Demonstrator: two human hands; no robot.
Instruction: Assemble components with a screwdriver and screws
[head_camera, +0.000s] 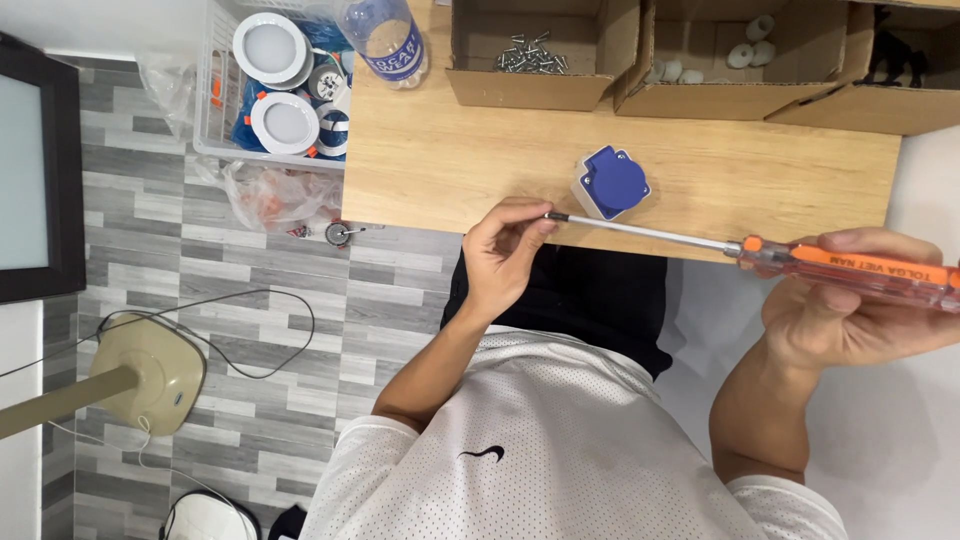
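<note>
- Head view: right hand (860, 315) wrapped closed around the orange translucent handle of a long screwdriver (800, 258), shaft lying level, pointing toward the left hand.
- Left hand (505, 250) fingers curled, fingertips pinched at the screwdriver's tip; whether a screw sits there is too small to tell.
- Blue-lidded socket (610, 184) on the wooden table (450, 160), just above the shaft, between the two hands, touching neither.
- Beyond the left hand: open cardboard box (470, 85) holding a pile of silver screws (527, 56).
- Beyond the socket: second box (660, 100) with small white round parts (750, 50).
- Beyond the right hand: third box (850, 110), dark parts inside, unclear.
- Far left of the left hand: white basket (210, 110) with round white lamps (270, 48); plastic bottle (385, 40) beside it.
</note>
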